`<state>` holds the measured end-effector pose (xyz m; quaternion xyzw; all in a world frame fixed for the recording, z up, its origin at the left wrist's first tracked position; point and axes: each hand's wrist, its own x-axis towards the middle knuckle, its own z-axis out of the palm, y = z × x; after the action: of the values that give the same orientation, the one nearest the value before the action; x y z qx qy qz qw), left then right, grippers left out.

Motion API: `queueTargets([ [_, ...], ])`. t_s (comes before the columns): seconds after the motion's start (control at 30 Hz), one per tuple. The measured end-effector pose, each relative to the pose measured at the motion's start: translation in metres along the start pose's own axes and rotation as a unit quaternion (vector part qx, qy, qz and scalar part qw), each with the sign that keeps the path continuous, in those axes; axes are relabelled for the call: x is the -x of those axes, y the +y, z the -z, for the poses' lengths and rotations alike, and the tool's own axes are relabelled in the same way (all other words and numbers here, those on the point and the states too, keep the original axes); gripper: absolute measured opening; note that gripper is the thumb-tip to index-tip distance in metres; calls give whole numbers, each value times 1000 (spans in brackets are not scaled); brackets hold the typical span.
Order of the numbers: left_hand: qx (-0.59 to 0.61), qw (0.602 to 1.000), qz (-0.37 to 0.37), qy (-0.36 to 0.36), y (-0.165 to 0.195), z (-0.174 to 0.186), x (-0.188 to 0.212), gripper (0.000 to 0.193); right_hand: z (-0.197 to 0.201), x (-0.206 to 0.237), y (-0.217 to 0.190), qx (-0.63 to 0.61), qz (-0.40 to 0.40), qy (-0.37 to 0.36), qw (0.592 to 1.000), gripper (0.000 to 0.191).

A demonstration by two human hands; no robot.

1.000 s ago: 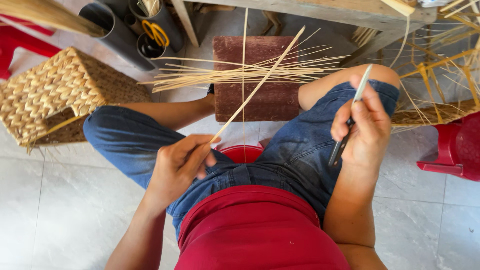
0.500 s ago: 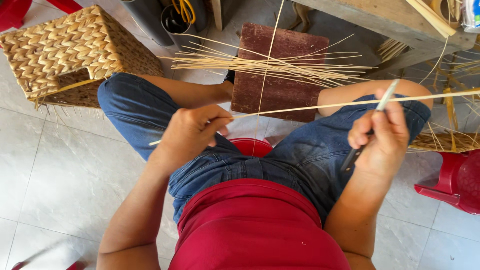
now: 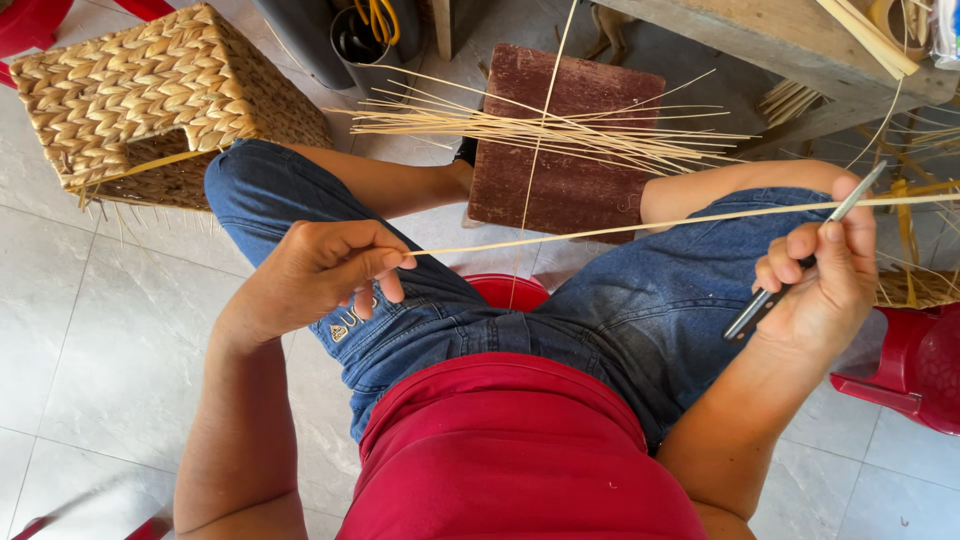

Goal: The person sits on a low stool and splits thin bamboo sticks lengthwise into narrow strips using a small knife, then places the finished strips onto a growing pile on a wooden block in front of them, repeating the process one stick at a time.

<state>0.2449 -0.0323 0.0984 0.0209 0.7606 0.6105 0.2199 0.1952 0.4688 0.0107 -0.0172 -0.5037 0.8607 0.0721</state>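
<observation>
A long, thin strip of pale cane [image 3: 640, 225] runs almost level across the view, from the left hand [image 3: 320, 275] over both knees to the right hand [image 3: 820, 270] and on past the right edge, rising slightly toward the right. Its near end is pinched between the left thumb and fingertips, which are closed on it. The right hand is closed around a slim knife [image 3: 800, 255] with a dark handle and a grey blade; the blade slants up and to the right and meets the strip near the fingertips. The strip is straw-coloured, flat, narrow and very slightly bowed.

The person sits on a red stool [image 3: 510, 290], wearing blue jeans and a red top. Beyond the knees, a loose bundle of similar strips [image 3: 540, 130] lies across a dark red block [image 3: 570, 190]. A woven basket [image 3: 150, 90] stands on the floor to the left. The floor [image 3: 90, 340] is pale grey tile. A wooden bench [image 3: 790, 40] crosses the upper right, and a red plastic seat [image 3: 920, 370] sits at the right edge.
</observation>
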Motion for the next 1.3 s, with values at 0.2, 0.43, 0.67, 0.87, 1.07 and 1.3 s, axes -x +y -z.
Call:
queueTargets([
  [0.2,-100,988,-89,72,2,-11,2,18,-1,-2,4,-13,-13,-13,1000,25],
  [0.43,-286,924,-230,108,13,-53,-11,21,-53,3,14,-17,-47,-44,998,35],
  [0.67,-320,895,-266,159,14,-88,-28,13,-130,21,17,61,-93,-92,990,43],
  [0.87,-94,994,-54,-15,11,-86,-27,22,-157,44,17,149,-168,-237,945,49],
  [1.07,-197,943,-231,135,11,-100,-22,23,-161,47,41,173,-168,-248,938,40],
  [1.3,-276,906,-242,212,6,-111,-24,21,-156,48,49,191,-135,-233,944,40],
])
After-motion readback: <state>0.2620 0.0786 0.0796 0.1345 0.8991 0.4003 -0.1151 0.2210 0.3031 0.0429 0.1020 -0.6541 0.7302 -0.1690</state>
